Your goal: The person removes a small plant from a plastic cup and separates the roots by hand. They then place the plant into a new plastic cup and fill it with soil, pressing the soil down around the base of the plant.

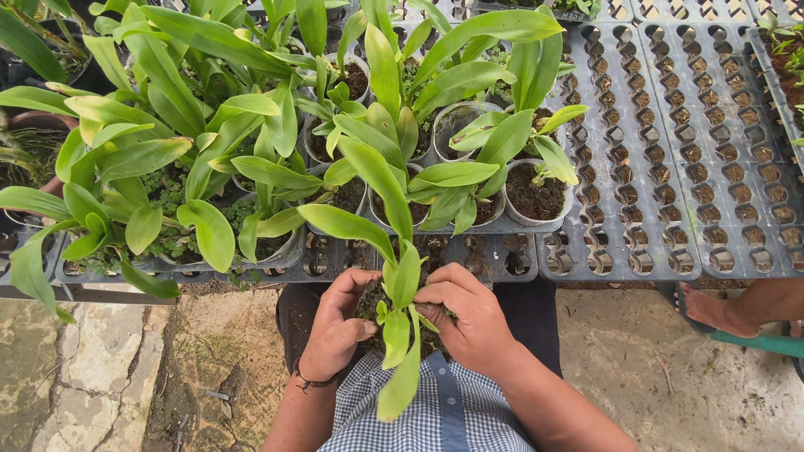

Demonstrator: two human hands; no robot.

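My left hand and right hand cupped around a small leafy plant and its soil, gripping it between them, near the grey tray of potted plants

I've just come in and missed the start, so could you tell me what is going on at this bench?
A person in a checked shirt holds a small green plant close to the body, with the left hand and right hand both wrapped around the dark soil and roots at its base. Just ahead, grey cell trays sit on a bench; the left part carries many leafy potted plants, while the right cells hold only soil. Another person's bare foot shows at the right edge.
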